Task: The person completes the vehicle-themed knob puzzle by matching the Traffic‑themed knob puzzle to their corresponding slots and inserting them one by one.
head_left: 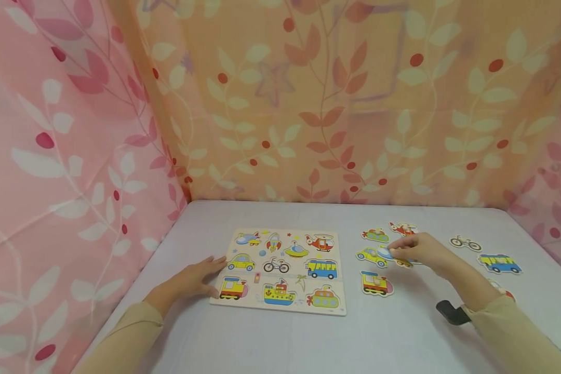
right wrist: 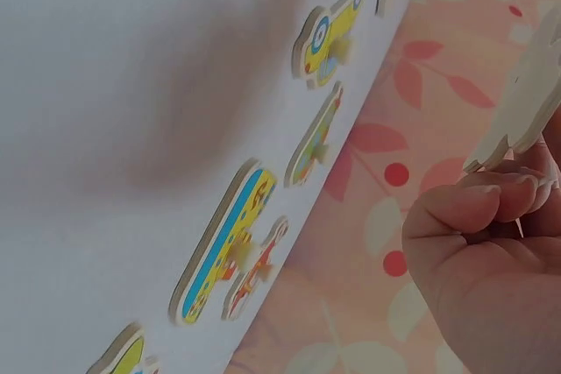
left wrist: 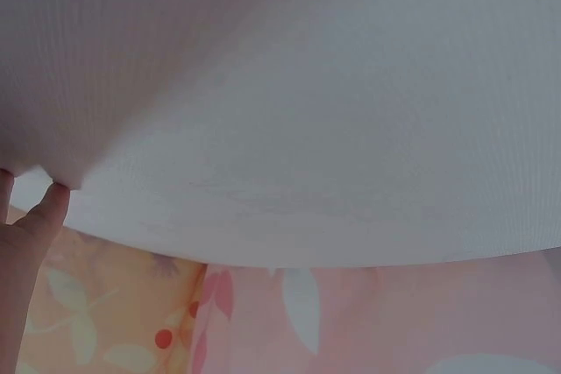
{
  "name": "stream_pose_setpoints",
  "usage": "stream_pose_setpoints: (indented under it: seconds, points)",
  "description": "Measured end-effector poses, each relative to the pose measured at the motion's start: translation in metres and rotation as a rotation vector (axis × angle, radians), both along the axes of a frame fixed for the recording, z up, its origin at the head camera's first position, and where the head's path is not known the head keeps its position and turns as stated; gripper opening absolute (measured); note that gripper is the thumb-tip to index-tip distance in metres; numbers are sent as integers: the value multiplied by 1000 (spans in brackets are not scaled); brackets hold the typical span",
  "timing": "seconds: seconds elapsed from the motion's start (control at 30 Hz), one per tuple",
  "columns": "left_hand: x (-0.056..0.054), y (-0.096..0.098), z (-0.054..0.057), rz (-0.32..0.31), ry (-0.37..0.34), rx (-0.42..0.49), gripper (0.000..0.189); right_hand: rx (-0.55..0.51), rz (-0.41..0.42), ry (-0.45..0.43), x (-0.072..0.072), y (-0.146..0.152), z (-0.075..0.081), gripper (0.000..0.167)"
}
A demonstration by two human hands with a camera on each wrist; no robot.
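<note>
The right hand (head_left: 418, 249) pinches a blue-and-yellow puzzle piece (head_left: 384, 253) between thumb and fingers, the fingers curled in with no more gap than the piece's thickness; it sits at about 3 o'clock from the wooden puzzle board (head_left: 292, 278), well apart from it. Its pale back shows in the right wrist view (the printed front is too small in the head view to name for sure). At 9 o'clock on the board, the left hand (head_left: 197, 279) rests against the edge, its fingers spread and fairly straight, gripping nothing. The board lies flat on the pale tabletop (head_left: 262, 343) and bears nine vehicle pictures, from an airplane at 10 o'clock to a submarine at 4 o'clock. Around the held piece lie others: the yellow car piece (head_left: 366, 255) just beside it at 9 o'clock, the submarine piece (head_left: 375, 235) near 11, the helicopter piece (head_left: 402, 227) near 1 and the train piece (head_left: 376, 284) near 6. At 3 o'clock from the right hand is the bicycle piece (head_left: 466, 243), with the bus piece (head_left: 500, 263) at 4 o'clock from that. The right forearm partly hides one more piece (head_left: 506, 292), at 6 o'clock from the bus. Floral cloth (head_left: 271, 104) hangs at 12 o'clock, behind the tabletop.
</note>
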State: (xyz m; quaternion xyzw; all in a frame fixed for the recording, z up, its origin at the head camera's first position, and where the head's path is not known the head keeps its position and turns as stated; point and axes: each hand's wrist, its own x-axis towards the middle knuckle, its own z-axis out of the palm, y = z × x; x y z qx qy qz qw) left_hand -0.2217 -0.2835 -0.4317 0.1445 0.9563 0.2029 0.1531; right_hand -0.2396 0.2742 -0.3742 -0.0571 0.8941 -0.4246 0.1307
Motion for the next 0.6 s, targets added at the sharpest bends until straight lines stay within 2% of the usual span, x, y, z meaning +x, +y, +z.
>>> stream_pose_setpoints:
  seconds: [0.17,0.37,0.6]
  points:
    - [-1,0,0,-1,1,2,87,4,16,0,-2,-12,1,45]
    - [-2,-1,-1,-11,4,-4,86,-2,33,5,-9,-28,1,40]
    - [-1,1,1,-2,-8,-9,87,-12,-3,-14,-15,-46,1,34]
